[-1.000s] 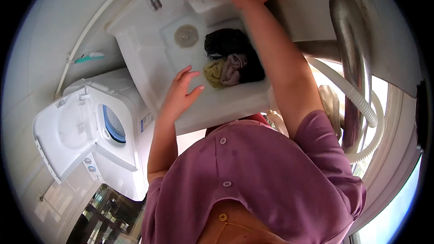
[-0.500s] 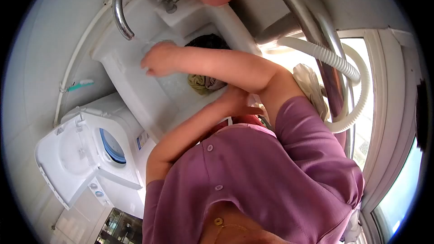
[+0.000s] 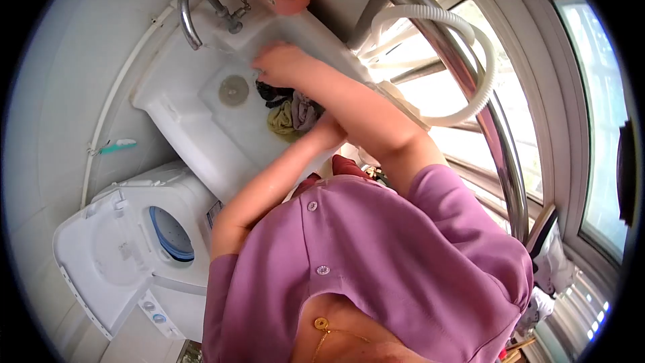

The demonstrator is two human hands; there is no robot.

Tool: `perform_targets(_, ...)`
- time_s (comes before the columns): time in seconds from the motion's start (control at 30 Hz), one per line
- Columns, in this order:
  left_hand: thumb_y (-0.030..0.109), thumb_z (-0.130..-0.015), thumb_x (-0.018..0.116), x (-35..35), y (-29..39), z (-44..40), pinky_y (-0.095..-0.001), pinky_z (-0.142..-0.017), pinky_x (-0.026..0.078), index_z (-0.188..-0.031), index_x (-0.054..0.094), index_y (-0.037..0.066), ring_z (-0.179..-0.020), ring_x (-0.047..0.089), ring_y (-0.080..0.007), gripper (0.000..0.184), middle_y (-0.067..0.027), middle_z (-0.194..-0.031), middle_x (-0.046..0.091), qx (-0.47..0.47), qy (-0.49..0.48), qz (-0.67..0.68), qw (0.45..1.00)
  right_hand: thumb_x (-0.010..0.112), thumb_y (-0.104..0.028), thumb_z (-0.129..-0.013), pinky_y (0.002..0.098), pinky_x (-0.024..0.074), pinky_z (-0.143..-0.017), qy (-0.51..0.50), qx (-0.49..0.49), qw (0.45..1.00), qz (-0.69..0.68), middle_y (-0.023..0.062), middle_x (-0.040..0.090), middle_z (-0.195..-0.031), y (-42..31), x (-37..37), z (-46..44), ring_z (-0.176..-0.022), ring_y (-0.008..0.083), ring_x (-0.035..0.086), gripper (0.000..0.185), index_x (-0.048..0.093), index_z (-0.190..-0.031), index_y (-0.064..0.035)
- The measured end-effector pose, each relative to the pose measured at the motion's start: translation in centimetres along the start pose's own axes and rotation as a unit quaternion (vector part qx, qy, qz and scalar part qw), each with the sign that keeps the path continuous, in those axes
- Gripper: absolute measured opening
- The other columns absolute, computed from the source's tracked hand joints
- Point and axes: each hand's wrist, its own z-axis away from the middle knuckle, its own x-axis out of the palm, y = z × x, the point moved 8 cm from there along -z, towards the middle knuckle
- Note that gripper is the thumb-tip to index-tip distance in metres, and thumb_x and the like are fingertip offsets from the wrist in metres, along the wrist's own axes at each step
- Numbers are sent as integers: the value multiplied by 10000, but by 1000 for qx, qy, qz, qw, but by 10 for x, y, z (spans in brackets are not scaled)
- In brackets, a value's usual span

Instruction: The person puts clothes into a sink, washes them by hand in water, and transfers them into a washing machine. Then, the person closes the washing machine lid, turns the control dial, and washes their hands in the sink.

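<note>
My right hand (image 3: 281, 64), slightly blurred, is over the white sink (image 3: 201, 154). Its curled fingers close on the upper edge of a black cloth (image 3: 272, 94). Just below lie a wet olive-green cloth (image 3: 285, 119) and a greyish-mauve cloth (image 3: 304, 113), bunched together on the basin floor. My left hand (image 3: 329, 132) is near the basin's front side, under my right forearm. That forearm hides its fingers, so its grip does not show. A round drain (image 3: 234, 91) lies left of the cloths.
A curved metal faucet (image 3: 189, 17) stands at the sink's back left. A pink bowl (image 3: 282, 1) holding orange items sits at the back corner. To the left is a washing machine (image 3: 134, 228) with its lid up. A white corrugated hose (image 3: 487, 74) loops round a metal pipe (image 3: 500, 141).
My right hand has moved from over the drain to the black cloth, uncovering the drain. The black cloth has shifted toward the basin's middle. My left hand has slid further under the right forearm.
</note>
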Motion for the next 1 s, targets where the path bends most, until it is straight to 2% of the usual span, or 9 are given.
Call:
perform_targets(0.07, 137, -877, 592, -9, -6, 6, -308, -933, 419, -1205, 535, 44, -1090, 526, -149, 345, -65, -1173, 591, -56, -99, 67, 991, 638, -239, -842, 372, 485, -854, 132, -79, 980, -127, 101, 617, -1120, -3, -46, 54, -1027, 261, 590, 330, 636, -1154, -132)
perform_targets(0.2, 121, -908, 542, -35, 57, 4, -282, -795, 466, -1063, 572, 45, -885, 560, -107, 175, -29, -937, 614, 33, -83, 191, 978, 693, -167, -821, 287, 511, -653, 264, 23, 954, -139, 100, 641, -1064, -10, -149, 194, -789, 199, 632, 335, 636, -1137, -71)
perform_targets(0.27, 128, -919, 542, -28, 96, 4, -227, -742, 454, -1036, 559, 47, -836, 532, -62, 143, 2, -911, 590, -14, -168, 304, 938, 734, -244, -791, 268, 482, -613, 327, 98, 932, -117, 103, 658, -1030, -3, -167, 253, -726, 150, 604, 501, 576, -1221, -41)
perform_targets(0.37, 135, -938, 538, -32, 166, 10, -203, -752, 448, -1082, 547, 54, -861, 528, -30, 166, 20, -950, 588, 92, -222, 314, 919, 823, -288, -649, 290, 502, -663, 274, 208, 930, -126, 132, 650, -967, -16, -161, 295, -739, 179, 619, 885, 396, -1390, -60)
perform_targets(0.5, 152, -939, 574, -31, 212, 15, -199, -801, 438, -1193, 507, 73, -937, 526, -41, 274, 9, -1032, 577, 195, -210, 310, 907, 612, -2, -825, 276, 526, -695, 325, 274, 783, -454, 74, 647, -965, -3, -118, 335, -790, 145, 635, 313, 556, -1132, 14)
perform_targets(0.6, 356, -947, 534, -51, 186, -7, -297, -935, 381, -1282, 457, 86, -1090, 512, -122, 437, -42, -1229, 523, 171, -88, 313, 930, 593, 61, -799, 323, 537, -778, 489, 153, 680, -525, 142, 624, -1046, 3, -153, 381, -897, 201, 632, 266, 579, -1062, 23)
perform_targets(0.67, 438, -943, 492, -56, 153, -6, -343, -982, 340, -1301, 447, 87, -1136, 498, -158, 503, -54, -1283, 491, 97, -66, 315, 942, 612, 36, -827, 329, 535, -823, 618, 193, 621, -442, 155, 590, -1136, 0, -199, 433, -974, 229, 618, 339, 543, -1158, 17)
perform_targets(0.8, 336, -894, 605, -64, 87, 0, -300, -951, 381, -1276, 470, 42, -1080, 515, -153, 500, -67, -1218, 529, 50, 0, 219, 974, 623, 15, -829, 343, 541, -860, 742, 158, 638, -134, 177, 551, -1227, -28, -324, 521, -1051, 254, 591, 414, 520, -1230, 12)
perform_targets(1.0, 274, -842, 685, -73, 50, 22, -294, -905, 424, -1197, 544, 40, -1015, 534, -162, 449, -69, -1164, 565, 18, 41, 142, 989, 651, -89, -821, 410, 501, -909, 664, 157, 712, 165, 193, 533, -1235, -71, -453, 511, -1079, 277, 568, 469, 485, -1248, 11)
